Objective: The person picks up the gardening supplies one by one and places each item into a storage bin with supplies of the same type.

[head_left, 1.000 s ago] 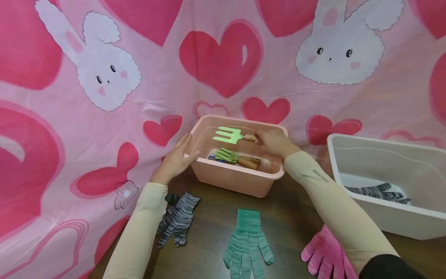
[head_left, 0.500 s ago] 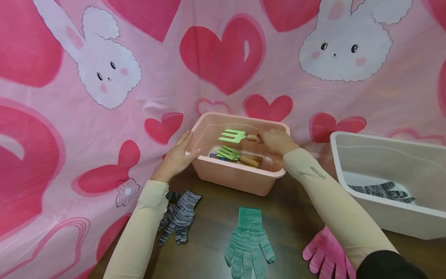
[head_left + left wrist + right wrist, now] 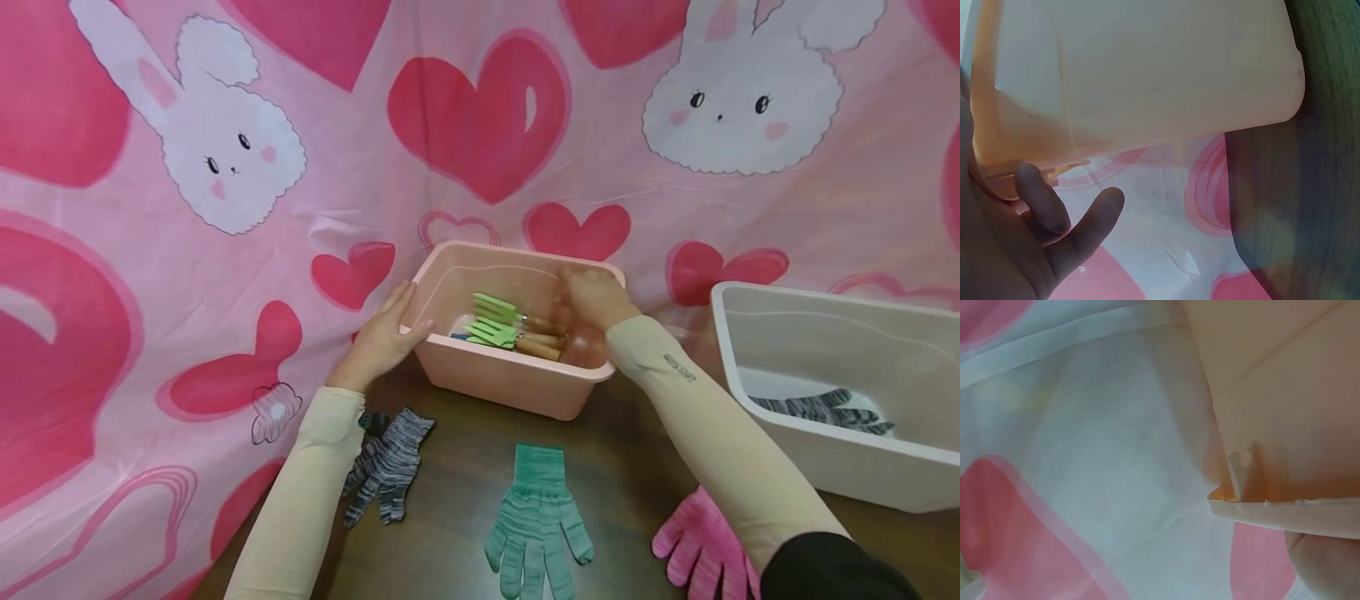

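Note:
In the head view a pink plastic tub (image 3: 495, 379) stands on the table against the backdrop. My left hand (image 3: 378, 337) holds its front left corner, thumb over the rim and fingers along the outside. My right hand (image 3: 596, 296) reaches over the tub's right end, with blurred fingers and nothing between them. Below those fingers a green hand fork (image 3: 495, 308) with a wooden handle lies inside the tub. In front of it lies another green hand fork (image 3: 491, 333), with a blue piece (image 3: 459, 337) partly hidden beside it. The left wrist view shows the tub's outer wall (image 3: 1166, 75).
A grey-white tub (image 3: 832, 467) at the right holds a dark striped glove (image 3: 825, 410). On the brown table (image 3: 442, 500) lie another striped glove (image 3: 390, 467), a green glove (image 3: 532, 517) and a pink glove (image 3: 705, 546), partly under the right forearm. A heart-patterned cloth (image 3: 337, 125) hangs behind.
The upper hand fork, earlier held by the right hand, has left its fingers and dropped lower in the pink tub. The left hand stays at the corner.

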A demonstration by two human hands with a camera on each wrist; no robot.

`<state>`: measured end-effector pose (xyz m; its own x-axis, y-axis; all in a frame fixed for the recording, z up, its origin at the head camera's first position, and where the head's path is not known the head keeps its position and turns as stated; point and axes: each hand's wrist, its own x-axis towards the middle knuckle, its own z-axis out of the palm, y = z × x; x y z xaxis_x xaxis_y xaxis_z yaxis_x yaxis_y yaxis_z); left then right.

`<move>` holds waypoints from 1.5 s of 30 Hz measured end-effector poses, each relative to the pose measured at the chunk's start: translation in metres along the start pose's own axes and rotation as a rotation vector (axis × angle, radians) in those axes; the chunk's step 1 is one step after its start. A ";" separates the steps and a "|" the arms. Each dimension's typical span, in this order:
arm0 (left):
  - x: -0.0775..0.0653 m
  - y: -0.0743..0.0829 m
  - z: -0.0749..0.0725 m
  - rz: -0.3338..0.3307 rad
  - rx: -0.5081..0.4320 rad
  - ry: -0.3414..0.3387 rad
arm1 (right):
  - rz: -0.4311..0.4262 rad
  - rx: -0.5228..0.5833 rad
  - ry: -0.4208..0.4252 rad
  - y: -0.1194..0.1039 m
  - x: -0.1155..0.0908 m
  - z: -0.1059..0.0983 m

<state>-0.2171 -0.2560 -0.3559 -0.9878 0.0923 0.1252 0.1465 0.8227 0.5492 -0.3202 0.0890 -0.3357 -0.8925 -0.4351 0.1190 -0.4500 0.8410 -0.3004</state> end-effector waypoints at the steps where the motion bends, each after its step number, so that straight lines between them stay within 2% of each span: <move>1: 0.000 0.000 0.000 0.000 -0.002 0.000 | -0.011 -0.008 0.003 0.000 0.000 0.000; 5: 0.000 -0.001 0.002 -0.001 0.000 0.001 | -0.117 -0.142 0.030 0.001 -0.003 -0.001; 7: 0.000 0.000 0.002 0.002 0.002 0.004 | -0.134 -0.157 0.056 0.001 -0.004 -0.002; 13: -0.001 0.001 0.001 0.006 0.002 0.003 | -0.178 -0.113 0.184 -0.003 -0.010 -0.003; 17: -0.001 0.002 0.000 0.004 0.002 -0.005 | -0.162 -0.039 0.219 -0.007 -0.017 -0.005; 24: -0.002 0.002 0.000 0.001 0.000 -0.001 | -0.148 0.019 0.207 -0.015 -0.040 -0.017; 29: -0.002 0.002 0.000 -0.009 -0.006 -0.001 | -0.135 0.017 0.160 -0.019 -0.058 -0.024; 38: -0.003 0.001 0.000 -0.006 -0.018 -0.005 | -0.083 0.051 0.122 -0.016 -0.086 -0.032; 45: -0.003 0.003 0.000 -0.015 -0.025 -0.009 | -0.030 0.107 0.053 -0.014 -0.112 -0.045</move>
<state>-0.2138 -0.2540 -0.3549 -0.9903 0.0851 0.1095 0.1328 0.8099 0.5714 -0.2152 0.1407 -0.3020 -0.8801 -0.4399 0.1787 -0.4736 0.7873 -0.3947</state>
